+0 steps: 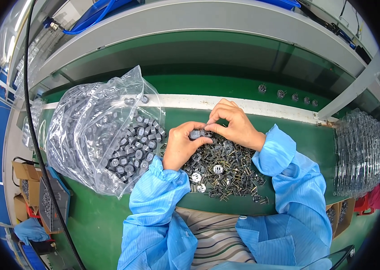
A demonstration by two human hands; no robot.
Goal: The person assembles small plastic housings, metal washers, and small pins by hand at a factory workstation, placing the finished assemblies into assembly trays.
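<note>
Over a heap of small dark parts with brass-coloured pins [232, 168], my two hands come together. Thumb and fingers of my left hand [181, 145] are closed round a grey plastic cap [195, 134]. My right hand [235, 123] pinches at a small dark pinned part [207, 133] against the cap's right side; the fingers partly hide it. On the left lies a clear plastic bag [77, 130], with many similar round grey caps [129, 155] inside and at its opening. A few pale round pieces [218, 169] lie on the heap.
Several finished-looking round parts [281, 93] stand in a row on the green belt beyond a white rail [262, 107]. Stacked clear plastic trays [358, 153] are at the right. A black cable [30, 112] hangs at the left, near cardboard boxes [28, 186]. A grey post [356, 87] rises at the right.
</note>
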